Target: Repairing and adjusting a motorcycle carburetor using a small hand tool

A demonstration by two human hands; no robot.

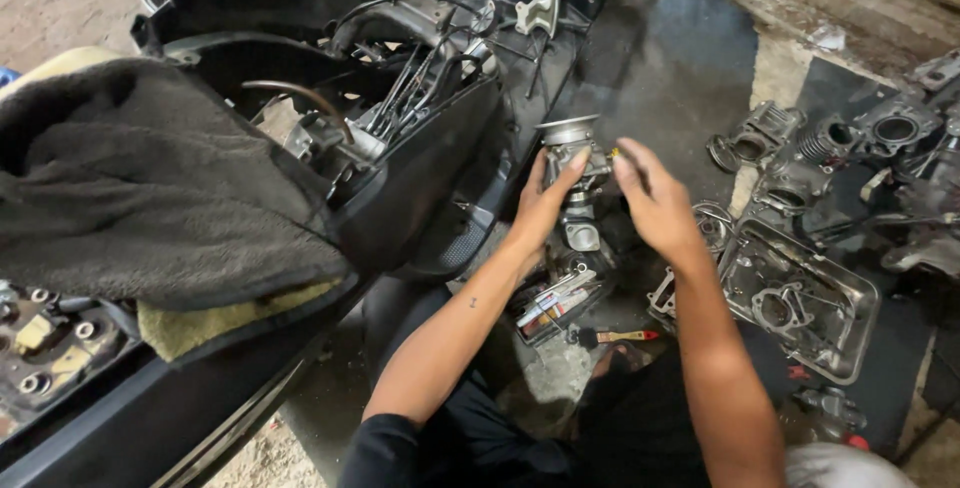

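My left hand and right hand pinch the metal carburetor by its sides. It seems heavy, rigid and greasy, so I grip its body, not the fittings

- A dark grey towel lies draped over the seat of an opened black scooter.
- A metal tray of engine parts sits on the stained floor.
- A small brush lies near a flat box.
- A finned cylinder rests beyond the tray.
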